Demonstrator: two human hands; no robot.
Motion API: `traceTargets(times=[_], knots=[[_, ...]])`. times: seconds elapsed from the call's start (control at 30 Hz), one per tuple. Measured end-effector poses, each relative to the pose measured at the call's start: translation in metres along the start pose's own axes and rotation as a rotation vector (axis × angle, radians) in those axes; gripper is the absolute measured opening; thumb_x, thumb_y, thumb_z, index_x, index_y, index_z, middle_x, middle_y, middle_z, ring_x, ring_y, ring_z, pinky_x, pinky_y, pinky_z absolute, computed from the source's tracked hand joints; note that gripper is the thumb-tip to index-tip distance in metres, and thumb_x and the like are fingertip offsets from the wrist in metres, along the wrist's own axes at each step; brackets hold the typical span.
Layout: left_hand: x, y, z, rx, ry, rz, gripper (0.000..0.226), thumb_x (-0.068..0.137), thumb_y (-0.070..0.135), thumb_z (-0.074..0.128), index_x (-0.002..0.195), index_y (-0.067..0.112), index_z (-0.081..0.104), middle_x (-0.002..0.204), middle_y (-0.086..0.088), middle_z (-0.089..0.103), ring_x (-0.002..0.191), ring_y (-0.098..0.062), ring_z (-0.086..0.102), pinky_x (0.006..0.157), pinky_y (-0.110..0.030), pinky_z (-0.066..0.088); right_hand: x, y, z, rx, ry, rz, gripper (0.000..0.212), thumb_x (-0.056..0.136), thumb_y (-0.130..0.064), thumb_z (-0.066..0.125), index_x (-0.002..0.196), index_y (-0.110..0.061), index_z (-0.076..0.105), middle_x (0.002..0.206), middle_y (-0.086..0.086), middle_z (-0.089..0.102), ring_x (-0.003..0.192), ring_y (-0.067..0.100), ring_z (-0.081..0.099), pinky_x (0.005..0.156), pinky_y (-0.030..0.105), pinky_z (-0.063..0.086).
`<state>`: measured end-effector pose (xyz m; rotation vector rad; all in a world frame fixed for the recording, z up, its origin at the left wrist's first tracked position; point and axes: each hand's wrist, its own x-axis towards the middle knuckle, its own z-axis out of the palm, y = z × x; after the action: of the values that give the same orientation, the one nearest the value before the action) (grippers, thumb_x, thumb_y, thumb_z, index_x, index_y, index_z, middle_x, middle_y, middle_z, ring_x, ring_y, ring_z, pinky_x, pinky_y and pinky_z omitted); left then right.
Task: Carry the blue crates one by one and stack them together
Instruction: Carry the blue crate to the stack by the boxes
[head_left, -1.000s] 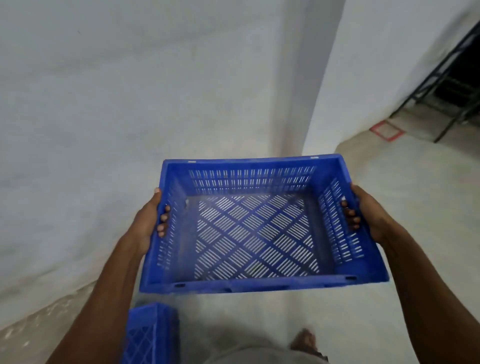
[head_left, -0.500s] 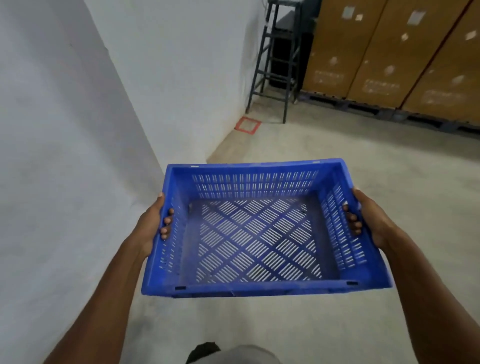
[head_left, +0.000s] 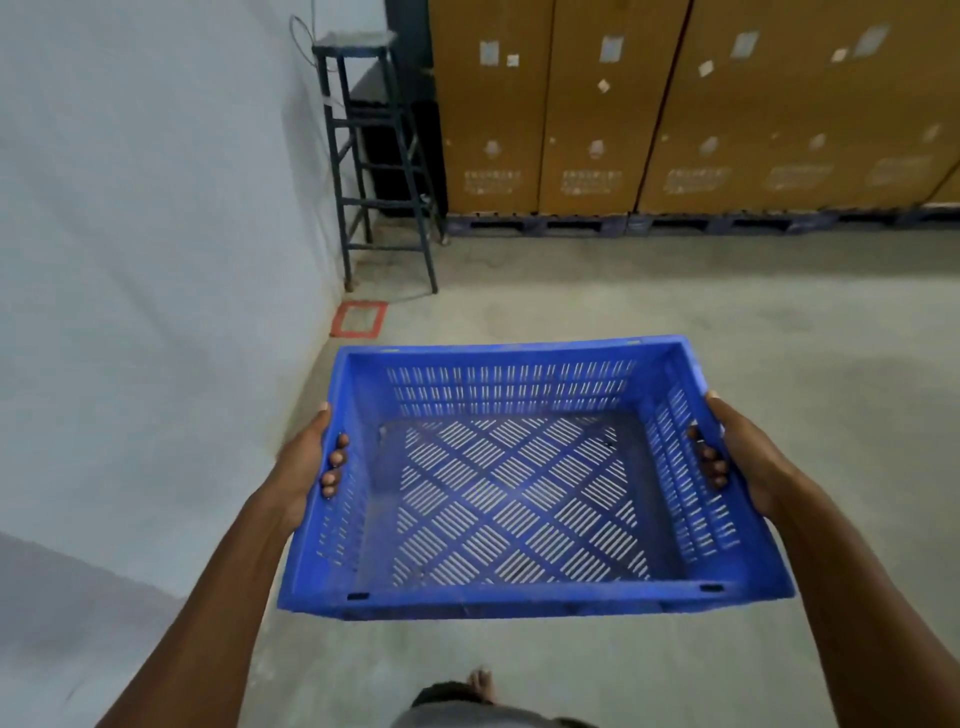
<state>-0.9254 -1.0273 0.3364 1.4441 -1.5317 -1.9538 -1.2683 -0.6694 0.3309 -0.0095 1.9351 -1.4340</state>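
Concrete floor (head_left: 675, 312) runs to stacked cardboard boxes (head_left: 675, 104); left hand (head_left: 306, 462) and right hand (head_left: 737, 452) each grip a side of the empty blue crate (head_left: 519, 605).

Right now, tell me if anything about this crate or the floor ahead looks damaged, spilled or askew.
Nothing stands out. The blue crate is empty and looks intact, held roughly level by the left hand and right hand at its side walls. The concrete floor ahead shows only a red taped square near the metal stool.
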Motion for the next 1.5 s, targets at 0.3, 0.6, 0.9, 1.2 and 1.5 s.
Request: traceTargets(times=[0.3, 0.6, 0.9, 1.2, 1.5], knots=[[0.193, 0.142, 0.093, 0.072, -0.092, 0.015, 0.052, 0.098, 0.065, 0.04, 0.077, 0.02, 0.049, 0.051, 0.006, 0.037, 0.032, -0.01, 0.027, 0.034, -0.017, 0.025, 0.153, -0.101, -0.01, 0.1, 0.095, 0.04, 0.055, 0.094, -0.067, 0.042, 0.086, -0.013, 0.05, 0.057, 0.0, 0.033, 0.041, 0.013, 0.026, 0.034, 0.023, 0.026], [0.37, 0.266, 0.203, 0.084, -0.093, 0.032, 0.055, 0.098, 0.068, 0.037, 0.076, 0.019, 0.05, 0.055, 0.005, 0.037, 0.035, -0.01, 0.027, 0.036, -0.02, 0.024, 0.359, -0.235, -0.032, 0.096, 0.09, 0.019, 0.053, 0.096, -0.063, 0.039, 0.083, -0.013, 0.049, 0.056, 0.0, 0.033, 0.04, 0.012, 0.026, 0.034, 0.021, 0.026], [0.542, 0.38, 0.288, 0.045, -0.095, -0.002, 0.06, 0.097, 0.072, 0.033, 0.077, 0.017, 0.05, 0.058, 0.004, 0.037, 0.036, -0.011, 0.028, 0.035, -0.02, 0.026, 0.554, -0.373, -0.041, 0.054, 0.078, 0.013, 0.057, 0.094, -0.067, 0.039, 0.081, -0.012, 0.051, 0.056, 0.0, 0.035, 0.042, 0.013, 0.027, 0.035, 0.024, 0.027], [0.747, 0.501, 0.376, 0.054, -0.086, 0.02, 0.061, 0.098, 0.071, 0.032, 0.078, 0.017, 0.05, 0.056, 0.004, 0.036, 0.035, -0.011, 0.026, 0.035, -0.02, 0.025, 0.769, -0.498, -0.028, 0.061, 0.075, 0.003, 0.059, 0.095, -0.068, 0.038, 0.088, -0.011, 0.053, 0.06, 0.002, 0.038, 0.044, 0.013, 0.03, 0.037, 0.026, 0.029], [0.918, 0.61, 0.478, 0.142, -0.1, -0.01, 0.066, 0.093, 0.078, 0.031, 0.078, 0.017, 0.052, 0.058, 0.003, 0.039, 0.037, -0.013, 0.029, 0.039, -0.024, 0.027, 0.95, -0.596, -0.055, 0.066, 0.077, 0.071, 0.063, 0.094, -0.07, 0.039, 0.092, -0.009, 0.054, 0.062, 0.002, 0.044, 0.045, 0.014, 0.034, 0.039, 0.026, 0.033]])
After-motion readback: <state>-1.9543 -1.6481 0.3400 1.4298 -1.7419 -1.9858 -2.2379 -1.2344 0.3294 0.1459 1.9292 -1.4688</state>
